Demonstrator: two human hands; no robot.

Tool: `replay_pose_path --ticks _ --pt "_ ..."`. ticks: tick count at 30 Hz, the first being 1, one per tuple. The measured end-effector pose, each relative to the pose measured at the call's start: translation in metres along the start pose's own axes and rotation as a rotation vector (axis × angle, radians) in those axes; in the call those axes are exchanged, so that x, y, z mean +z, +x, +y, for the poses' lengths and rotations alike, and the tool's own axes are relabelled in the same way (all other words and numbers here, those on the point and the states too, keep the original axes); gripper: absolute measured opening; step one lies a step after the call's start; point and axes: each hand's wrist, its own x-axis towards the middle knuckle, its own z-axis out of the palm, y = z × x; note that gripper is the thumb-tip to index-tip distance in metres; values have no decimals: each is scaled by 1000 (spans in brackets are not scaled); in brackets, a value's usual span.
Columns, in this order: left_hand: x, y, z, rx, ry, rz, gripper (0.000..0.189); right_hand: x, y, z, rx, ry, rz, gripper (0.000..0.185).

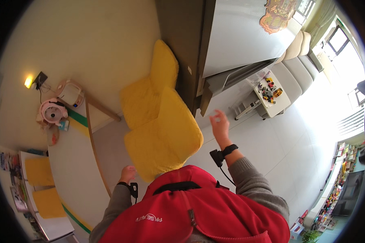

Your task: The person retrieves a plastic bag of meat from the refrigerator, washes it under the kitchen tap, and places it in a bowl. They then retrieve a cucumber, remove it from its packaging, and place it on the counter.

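Note:
My right hand (220, 124) is raised in front of me with its fingers bent and apart, and no object shows in it. Beyond its fingertips is the lower door or drawer (207, 100) of a tall grey refrigerator (240, 39); a gap separates them in the picture. My left hand (128, 174) hangs low at my side, near a chair with a yellow fabric cover (158, 142). Its fingers look loosely curled and are partly hidden, with nothing seen in them. Both wrists carry black strapped devices.
Another yellow-covered chair (140, 100) stands against the wall. To the left, a white table (76, 164) carries a pink fan (52, 113) and a small appliance (70, 93). A small white table (278, 106) with toys stands by a grey sofa (292, 76).

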Motion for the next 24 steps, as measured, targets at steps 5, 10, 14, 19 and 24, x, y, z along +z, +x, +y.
replay_pose_path --ticks 5,10,14,19,24 --pt "4 -3 30 -15 69 -62 22 -24 70 -1 -323 -247 33 60" --pt "24 -4 -4 -22 187 -254 22 -23 87 -16 -298 -127 -101 52" --pt "56 -40 -13 -129 -97 -129 22 -67 117 -76 -723 -210 50 42" --pt "86 -80 12 -150 -188 -143 22 -86 162 -168 -1451 -873 111 27" --pt "109 -79 88 65 -51 -187 25 -63 164 -189 -1372 -1320 -110 23"
